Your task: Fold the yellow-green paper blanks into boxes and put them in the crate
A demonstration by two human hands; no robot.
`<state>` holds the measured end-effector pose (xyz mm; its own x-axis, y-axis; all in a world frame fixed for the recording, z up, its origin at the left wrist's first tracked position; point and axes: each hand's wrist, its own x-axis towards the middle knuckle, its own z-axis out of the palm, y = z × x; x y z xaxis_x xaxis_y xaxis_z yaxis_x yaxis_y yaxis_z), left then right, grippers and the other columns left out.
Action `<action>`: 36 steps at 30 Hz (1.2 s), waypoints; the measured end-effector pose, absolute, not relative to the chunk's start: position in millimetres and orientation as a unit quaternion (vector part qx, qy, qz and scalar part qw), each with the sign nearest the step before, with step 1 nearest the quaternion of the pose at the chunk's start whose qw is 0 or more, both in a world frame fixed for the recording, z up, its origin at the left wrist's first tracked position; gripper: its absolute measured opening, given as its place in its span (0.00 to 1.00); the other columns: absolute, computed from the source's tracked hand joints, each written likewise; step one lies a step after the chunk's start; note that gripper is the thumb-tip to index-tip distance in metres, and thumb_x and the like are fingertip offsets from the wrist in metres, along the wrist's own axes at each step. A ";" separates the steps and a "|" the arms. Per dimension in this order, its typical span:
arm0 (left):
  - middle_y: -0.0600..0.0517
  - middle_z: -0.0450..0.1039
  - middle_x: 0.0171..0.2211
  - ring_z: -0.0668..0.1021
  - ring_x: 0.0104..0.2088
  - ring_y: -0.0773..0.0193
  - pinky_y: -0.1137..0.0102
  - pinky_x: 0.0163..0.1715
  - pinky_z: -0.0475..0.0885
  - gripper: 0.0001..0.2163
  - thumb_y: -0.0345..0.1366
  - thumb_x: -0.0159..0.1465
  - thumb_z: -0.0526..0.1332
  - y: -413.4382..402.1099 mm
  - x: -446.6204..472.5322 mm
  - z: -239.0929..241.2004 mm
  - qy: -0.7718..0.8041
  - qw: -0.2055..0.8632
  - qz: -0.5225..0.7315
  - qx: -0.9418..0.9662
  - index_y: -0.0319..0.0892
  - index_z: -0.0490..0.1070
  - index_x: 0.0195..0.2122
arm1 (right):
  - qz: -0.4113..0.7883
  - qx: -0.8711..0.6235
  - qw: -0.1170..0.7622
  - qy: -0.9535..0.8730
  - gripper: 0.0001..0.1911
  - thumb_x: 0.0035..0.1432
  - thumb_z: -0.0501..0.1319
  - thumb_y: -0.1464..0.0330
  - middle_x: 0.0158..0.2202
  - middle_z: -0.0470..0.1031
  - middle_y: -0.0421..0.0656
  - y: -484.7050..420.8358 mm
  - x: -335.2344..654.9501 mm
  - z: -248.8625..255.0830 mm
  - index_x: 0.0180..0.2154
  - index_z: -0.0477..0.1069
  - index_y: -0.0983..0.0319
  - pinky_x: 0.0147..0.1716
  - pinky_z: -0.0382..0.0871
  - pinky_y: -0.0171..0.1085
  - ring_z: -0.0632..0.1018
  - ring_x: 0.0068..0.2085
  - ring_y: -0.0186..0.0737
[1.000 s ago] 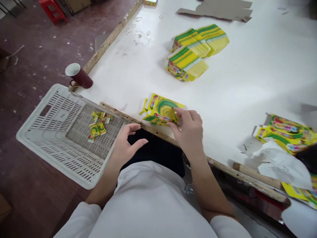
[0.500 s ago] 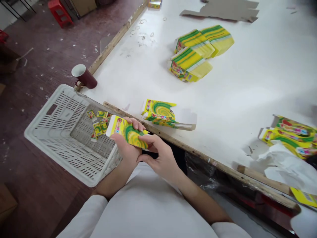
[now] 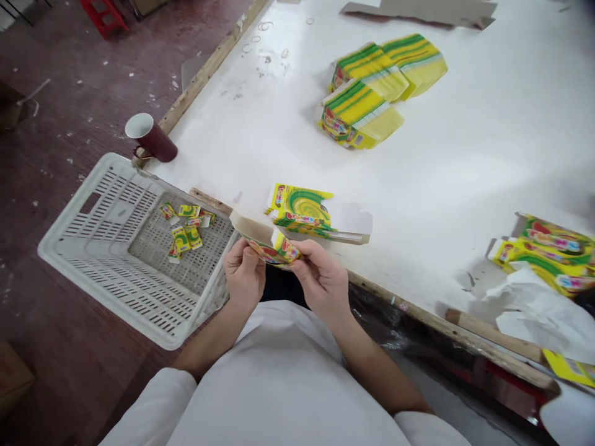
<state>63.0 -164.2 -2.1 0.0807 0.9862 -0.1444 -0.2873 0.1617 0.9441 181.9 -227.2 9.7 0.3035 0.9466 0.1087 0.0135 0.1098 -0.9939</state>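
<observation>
Both my hands hold one small yellow-and-green carton (image 3: pixel 272 243) just in front of the table's near edge. My left hand (image 3: pixel 244 275) grips its left side with the fingers curled. My right hand (image 3: pixel 320 279) pinches its right end. The carton is tilted, its plain cardboard inside facing up. A short stack of flat cartons of the same print (image 3: pixel 302 210) lies on the white table (image 3: pixel 465 155) just beyond my hands.
A white slotted plastic crate (image 3: pixel 116 297) stands at my left with several small yellow packets (image 3: pixel 186 229) in it. A dark red mug (image 3: pixel 151 137) sits at the table corner. Bundles of flat cartons (image 3: pixel 372 87) lie farther back, more cartons (image 3: pixel 543 251) and white paper (image 3: pixel 539 316) at right.
My right hand took a flat carton from the stack and brought it to my left hand. Both hands have since turned it over and begun to open it up.
</observation>
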 end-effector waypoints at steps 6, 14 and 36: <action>0.55 0.76 0.26 0.75 0.26 0.70 0.74 0.29 0.74 0.16 0.53 0.55 0.72 -165.1 72.9 2.2 0.438 0.582 0.571 0.380 0.45 0.78 0.27 | 0.357 -0.554 0.605 -0.447 0.08 0.67 0.59 0.66 0.33 0.77 0.41 -228.0 174.4 12.1 0.38 0.77 0.59 0.34 0.72 0.35 0.76 0.34 0.36; 0.55 0.78 0.28 0.79 0.30 0.66 0.70 0.36 0.76 0.08 0.46 0.59 0.71 -153.2 43.4 23.0 0.381 0.576 0.528 0.494 0.48 0.79 0.31 | 0.290 -0.554 0.514 -0.588 0.08 0.66 0.60 0.71 0.32 0.75 0.40 -234.1 210.8 27.8 0.42 0.79 0.58 0.30 0.70 0.31 0.75 0.32 0.32; 0.41 0.69 0.55 0.70 0.57 0.47 0.49 0.56 0.69 0.17 0.28 0.63 0.59 -194.3 44.8 -100.5 0.352 0.407 -0.021 0.843 0.40 0.69 0.53 | 0.254 -0.577 0.441 -0.639 0.09 0.67 0.58 0.72 0.41 0.78 0.46 -261.6 187.7 -33.2 0.44 0.76 0.61 0.46 0.74 0.41 0.77 0.44 0.40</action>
